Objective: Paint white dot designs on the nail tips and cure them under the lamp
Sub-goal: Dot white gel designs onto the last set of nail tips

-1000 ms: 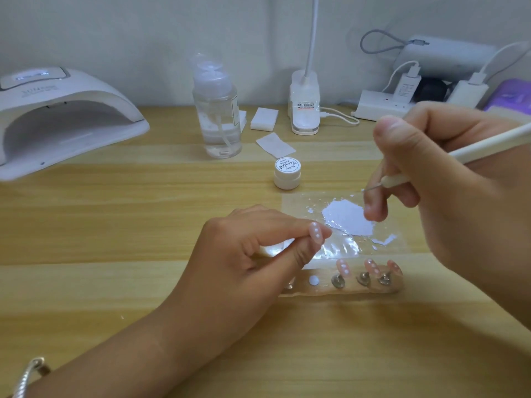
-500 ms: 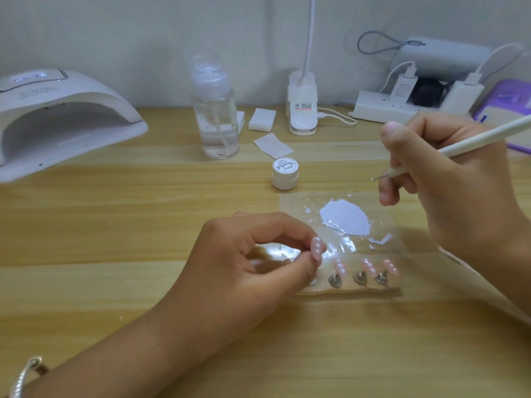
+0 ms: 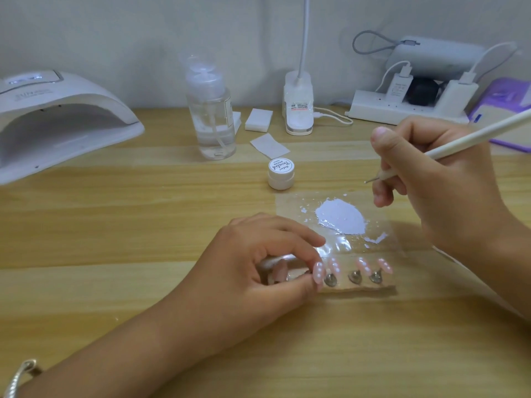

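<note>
My left hand [image 3: 253, 271] pinches a pink nail tip [image 3: 318, 273] with white dots between thumb and forefinger, low at the left end of the clear holder strip [image 3: 359, 287]. Three more dotted pink tips [image 3: 363, 266] stand on metal studs along that strip. My right hand [image 3: 436, 193] grips a white dotting tool [image 3: 459, 143] like a pen, its fine point in the air above the clear sheet, left of the hand. A puddle of white paint [image 3: 342, 215] lies on that sheet. The white curing lamp [image 3: 57, 119] sits at the far left, its mouth facing the table.
A small white gel jar [image 3: 281, 173] stands behind the sheet. Further back are a clear pump bottle [image 3: 211, 110], white wipes [image 3: 258, 119], a desk lamp base [image 3: 298, 107], a power strip with chargers [image 3: 402, 110] and a purple case [image 3: 508, 110].
My left hand has brought the dotted tip down to the strip's left end. My right hand has drawn the tool up and away from the paint puddle.
</note>
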Demonstrator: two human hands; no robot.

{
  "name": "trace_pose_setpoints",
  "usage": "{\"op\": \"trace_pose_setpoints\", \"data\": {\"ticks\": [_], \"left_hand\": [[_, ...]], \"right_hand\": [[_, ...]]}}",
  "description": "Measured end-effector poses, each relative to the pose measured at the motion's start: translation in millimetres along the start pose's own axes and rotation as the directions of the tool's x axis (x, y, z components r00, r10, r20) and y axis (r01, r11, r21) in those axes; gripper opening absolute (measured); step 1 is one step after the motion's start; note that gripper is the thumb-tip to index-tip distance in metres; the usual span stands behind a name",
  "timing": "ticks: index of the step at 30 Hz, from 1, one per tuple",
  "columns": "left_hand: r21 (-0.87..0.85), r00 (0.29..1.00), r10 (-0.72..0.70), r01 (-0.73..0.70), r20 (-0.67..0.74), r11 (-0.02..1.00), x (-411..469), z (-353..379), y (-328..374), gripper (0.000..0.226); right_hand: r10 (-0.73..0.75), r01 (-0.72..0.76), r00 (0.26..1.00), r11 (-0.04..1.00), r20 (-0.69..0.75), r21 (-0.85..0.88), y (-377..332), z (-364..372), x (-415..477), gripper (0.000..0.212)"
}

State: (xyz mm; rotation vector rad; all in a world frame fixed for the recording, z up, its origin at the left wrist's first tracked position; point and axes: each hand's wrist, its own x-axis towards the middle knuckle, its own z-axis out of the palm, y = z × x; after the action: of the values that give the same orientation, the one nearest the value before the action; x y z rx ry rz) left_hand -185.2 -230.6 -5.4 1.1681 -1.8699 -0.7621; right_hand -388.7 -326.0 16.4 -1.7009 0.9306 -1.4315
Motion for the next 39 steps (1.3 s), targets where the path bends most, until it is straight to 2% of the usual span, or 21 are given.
{"op": "trace_pose_setpoints", "data": {"ticks": [5, 11, 16, 22, 25, 30, 33, 39], "left_hand": [[0.022, 1.000, 0.019, -0.019, -0.003, 1.000, 0.3, 1.0, -1.4, 0.005], [0.180, 0.998, 0.059, -0.054, -0.027, 0.982, -0.7, 1.2, -1.8, 0.007], [0.222, 0.997, 0.059, -0.048, -0.042, 0.974, -2.0, 1.7, -1.6, 0.008], [0.278, 0.998, 0.054, -0.043, -0.031, 0.960, -2.2, 1.2, -0.6, 0.008], [0.324, 0.998, 0.039, -0.024, -0.041, 0.946, -2.6, 1.0, 1.6, 0.010], [0.409, 0.996, 0.069, -0.041, -0.055, 0.911, -3.9, 2.4, 3.9, 0.012], [0.414, 0.996, 0.074, -0.045, -0.055, 0.909, -3.9, 2.3, 4.0, 0.012], [0.461, 0.996, 0.083, -0.056, -0.038, 0.886, -6.5, 0.0, 5.9, 0.010]], "right_hand": [[0.007, -0.007, 1.000, 1.000, 0.005, -0.002, 1.1, -0.7, -0.4, 0.041], [0.011, -0.011, 1.000, 1.000, 0.024, -0.007, 4.5, -1.0, -1.4, 0.042], [0.032, -0.031, 0.999, 0.999, 0.028, -0.021, 8.5, -1.5, -0.7, 0.042], [0.086, -0.079, 0.995, 0.990, 0.056, -0.120, 13.9, -3.2, -2.1, 0.039], [0.029, -0.023, 0.999, 0.980, 0.028, -0.196, 13.5, -2.0, -4.6, 0.039], [-0.055, 0.061, 0.998, 0.944, 0.026, -0.323, 18.4, -0.8, -7.9, 0.052], [-0.105, 0.107, 0.994, 0.932, 0.024, -0.345, 23.2, -1.9, -8.9, 0.057], [-0.171, 0.164, 0.985, 0.919, 0.015, -0.359, 26.2, -3.1, -8.3, 0.054]]}}
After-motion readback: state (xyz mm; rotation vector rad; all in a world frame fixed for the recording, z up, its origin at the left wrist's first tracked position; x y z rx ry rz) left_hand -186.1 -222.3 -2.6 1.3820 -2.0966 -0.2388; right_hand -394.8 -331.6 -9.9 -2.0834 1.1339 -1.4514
